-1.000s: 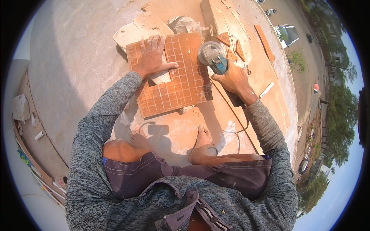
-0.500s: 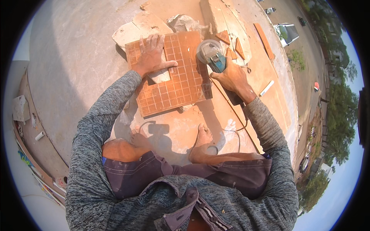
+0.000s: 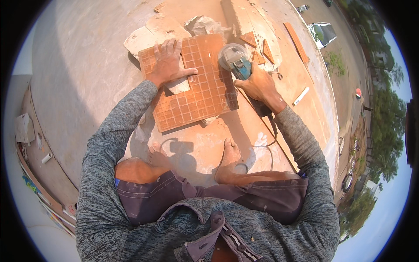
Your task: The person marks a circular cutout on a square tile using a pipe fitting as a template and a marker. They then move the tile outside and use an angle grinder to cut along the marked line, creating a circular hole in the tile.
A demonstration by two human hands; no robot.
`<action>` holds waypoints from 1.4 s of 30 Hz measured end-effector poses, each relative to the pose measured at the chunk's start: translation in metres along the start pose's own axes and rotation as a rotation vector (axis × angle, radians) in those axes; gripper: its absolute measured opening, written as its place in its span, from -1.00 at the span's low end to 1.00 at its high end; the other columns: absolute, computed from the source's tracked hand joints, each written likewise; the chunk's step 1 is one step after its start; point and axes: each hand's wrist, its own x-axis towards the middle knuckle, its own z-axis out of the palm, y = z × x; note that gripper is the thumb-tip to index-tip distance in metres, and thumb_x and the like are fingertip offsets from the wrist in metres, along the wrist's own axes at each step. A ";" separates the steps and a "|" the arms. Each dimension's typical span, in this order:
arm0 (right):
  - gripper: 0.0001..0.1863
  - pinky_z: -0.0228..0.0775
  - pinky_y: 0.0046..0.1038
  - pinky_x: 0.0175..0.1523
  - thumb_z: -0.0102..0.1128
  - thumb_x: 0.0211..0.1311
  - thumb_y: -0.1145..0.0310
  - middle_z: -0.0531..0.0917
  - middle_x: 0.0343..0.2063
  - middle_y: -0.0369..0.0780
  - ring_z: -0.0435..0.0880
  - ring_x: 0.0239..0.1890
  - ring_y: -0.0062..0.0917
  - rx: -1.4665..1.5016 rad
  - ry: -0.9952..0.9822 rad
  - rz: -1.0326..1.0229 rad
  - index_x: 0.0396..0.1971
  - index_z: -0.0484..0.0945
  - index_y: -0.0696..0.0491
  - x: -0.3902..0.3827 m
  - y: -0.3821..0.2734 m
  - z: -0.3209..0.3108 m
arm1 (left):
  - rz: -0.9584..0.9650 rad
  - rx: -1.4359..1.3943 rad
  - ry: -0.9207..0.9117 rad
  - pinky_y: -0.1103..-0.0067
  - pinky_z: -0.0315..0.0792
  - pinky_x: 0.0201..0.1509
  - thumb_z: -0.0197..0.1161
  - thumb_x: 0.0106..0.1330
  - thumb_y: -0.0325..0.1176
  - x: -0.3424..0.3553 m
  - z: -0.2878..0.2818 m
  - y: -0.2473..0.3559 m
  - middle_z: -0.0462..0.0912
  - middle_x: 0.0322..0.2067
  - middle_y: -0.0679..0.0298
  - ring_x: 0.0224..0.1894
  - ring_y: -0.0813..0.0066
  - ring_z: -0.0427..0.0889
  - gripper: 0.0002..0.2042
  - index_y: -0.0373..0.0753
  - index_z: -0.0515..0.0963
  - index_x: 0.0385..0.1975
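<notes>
A square terracotta tile [image 3: 205, 72] lies tilted in front of me, its ribbed grid side up, with a cut-out opening near its left part. My left hand [image 3: 168, 65] presses on the tile's upper left, palm down and fingers stretched out. In my right hand [image 3: 261, 85] is a teal and dark angle grinder [image 3: 242, 68], gripped round its body. The grinder's round guard [image 3: 230, 55] is at the tile's right edge; whether the disc touches the tile is hidden. A black cord [image 3: 274, 126] trails from the tool toward my feet.
Pale stone slabs [image 3: 146, 39] prop the tile, and a crumpled plastic bag [image 3: 203, 25] sits behind it. Triangular tile offcuts [image 3: 267, 51] lie right of the grinder. Farther right are a terracotta strip [image 3: 297, 43] and a white marker-like tube [image 3: 301, 96]. The surface edge drops off at right.
The view has shifted slightly, moving the tile, hands and grinder a little left in the picture. Both hands keep their places, with no clear change of grip.
</notes>
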 end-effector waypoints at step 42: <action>-0.13 0.57 -0.13 0.11 0.50 -0.02 -0.05 0.72 -0.09 0.19 0.76 -0.02 0.00 0.020 0.036 0.011 0.17 0.47 0.27 -0.001 0.008 0.005 | 0.003 -0.004 -0.016 -0.28 -0.39 0.55 0.14 -0.03 0.74 0.001 0.003 -0.002 0.19 0.44 -0.21 0.56 -0.19 -0.02 0.34 -0.45 0.18 0.49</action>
